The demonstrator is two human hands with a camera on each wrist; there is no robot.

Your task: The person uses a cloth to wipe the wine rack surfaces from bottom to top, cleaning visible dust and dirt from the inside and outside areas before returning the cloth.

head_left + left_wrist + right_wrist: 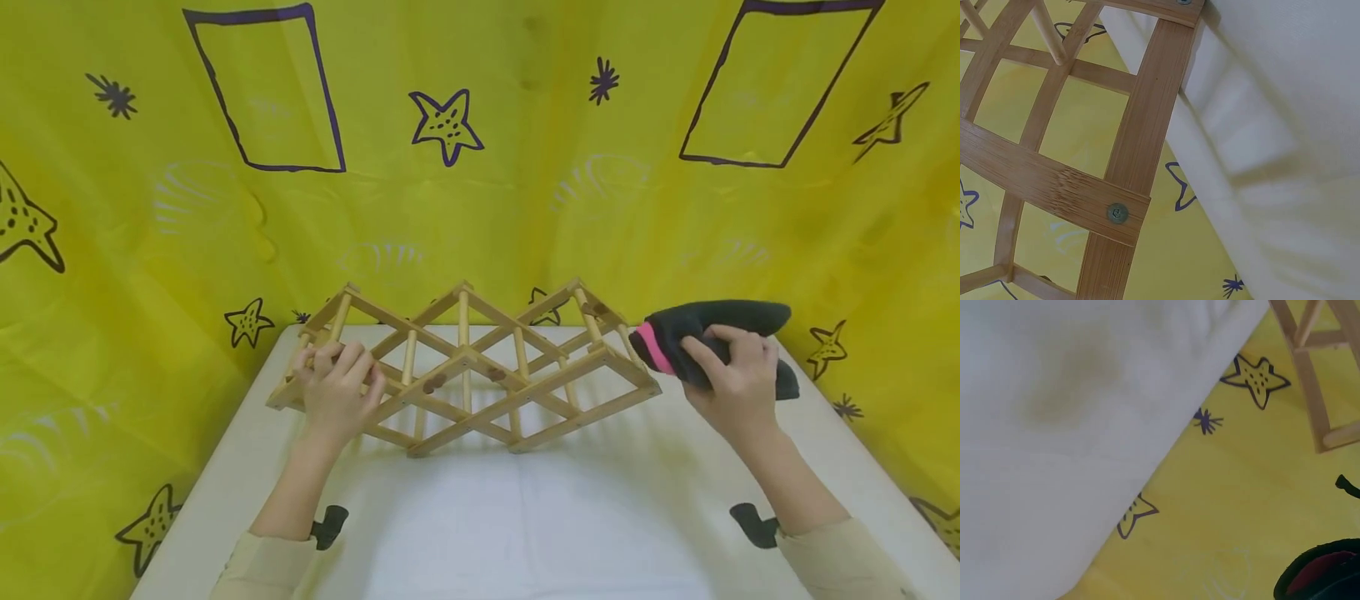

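A folding wooden lattice rack (467, 360) with round dowels stands on the white table, also seen in the left wrist view as crossing slats (1054, 181). My left hand (339, 387) grips the rack's left end, fingers curled over its top. In my right hand (738, 379) is a dark fabric item (663, 350) with a pink band, held just beside the rack's right end. Two dark lobes of it stick out past the hand. The right wrist view catches part of a dark fabric edge (1300, 565) with a reddish inside; its exact kind I cannot tell.
The white table (525, 525) runs beneath the rack and both forearms. Behind and around it hangs a yellow curtain (510, 217) printed with stars and frames. Dark wrist mounts (330, 527) show beside both sleeves.
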